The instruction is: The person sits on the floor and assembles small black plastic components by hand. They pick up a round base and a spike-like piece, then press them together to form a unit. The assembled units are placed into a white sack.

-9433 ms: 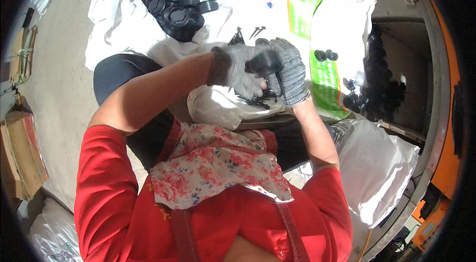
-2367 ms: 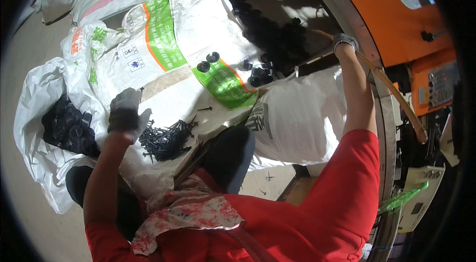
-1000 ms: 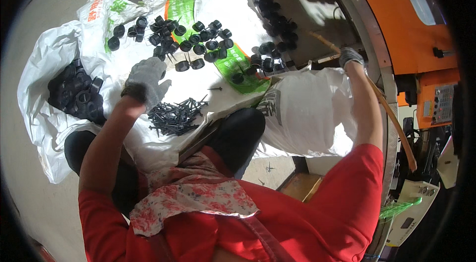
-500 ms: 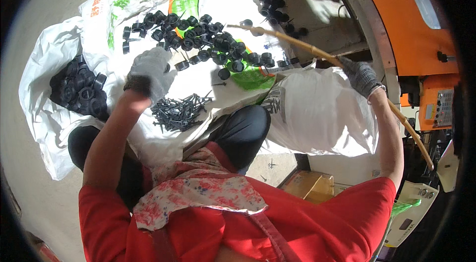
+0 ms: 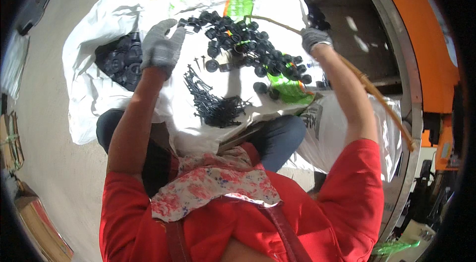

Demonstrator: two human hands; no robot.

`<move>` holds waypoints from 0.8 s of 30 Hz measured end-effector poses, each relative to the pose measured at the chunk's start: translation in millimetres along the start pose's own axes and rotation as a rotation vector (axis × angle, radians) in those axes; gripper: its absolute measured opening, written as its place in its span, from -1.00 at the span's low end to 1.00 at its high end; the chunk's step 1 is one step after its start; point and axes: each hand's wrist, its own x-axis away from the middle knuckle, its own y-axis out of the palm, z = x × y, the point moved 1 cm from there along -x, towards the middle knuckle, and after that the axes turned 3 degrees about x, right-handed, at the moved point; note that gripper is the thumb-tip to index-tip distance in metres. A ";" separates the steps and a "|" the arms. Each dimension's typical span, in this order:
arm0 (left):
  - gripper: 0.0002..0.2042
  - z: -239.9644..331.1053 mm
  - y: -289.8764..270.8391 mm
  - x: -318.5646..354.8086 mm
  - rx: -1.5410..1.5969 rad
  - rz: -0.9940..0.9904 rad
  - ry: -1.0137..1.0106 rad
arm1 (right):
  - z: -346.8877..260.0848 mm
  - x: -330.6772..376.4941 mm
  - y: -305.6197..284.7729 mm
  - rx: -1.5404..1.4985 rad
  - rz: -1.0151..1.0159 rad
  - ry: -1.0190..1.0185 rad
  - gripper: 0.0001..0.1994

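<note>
My left hand (image 5: 161,48), in a grey knit glove, hovers with fingers spread over the white sack cloth (image 5: 198,128) on my lap, just left of a spread of small black round caps (image 5: 248,49). A heap of thin black screws (image 5: 214,103) lies on the cloth below the caps. My right hand (image 5: 314,39), also gloved, is closed around a long wooden stick (image 5: 367,88) whose thin far end reaches across the caps.
An open white bag (image 5: 89,98) at left holds more black caps (image 5: 121,61). Another white sack (image 5: 327,133) lies at right beside a curved metal rim (image 5: 411,108) and orange machine body (image 5: 426,39). Cardboard boxes (image 5: 29,212) sit on the concrete floor at lower left.
The black caps have been drawn closer across the cloth with the stick. My right hand has come in from the far right toward the caps. My left hand has opened and risen.
</note>
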 end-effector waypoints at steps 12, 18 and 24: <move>-0.66 8.7 -39.6 15.6 0.118 -0.047 -0.128 | -40.7 117.1 -56.4 -0.036 0.003 -0.371 -0.75; -0.69 -5.1 -49.5 20.5 0.301 -0.023 -0.177 | -15.2 175.1 -125.8 -0.142 -0.197 -0.159 -0.80; -0.68 -5.1 -51.9 21.9 0.185 -0.076 -0.069 | -57.2 97.8 -95.3 -0.140 0.082 -0.136 -0.80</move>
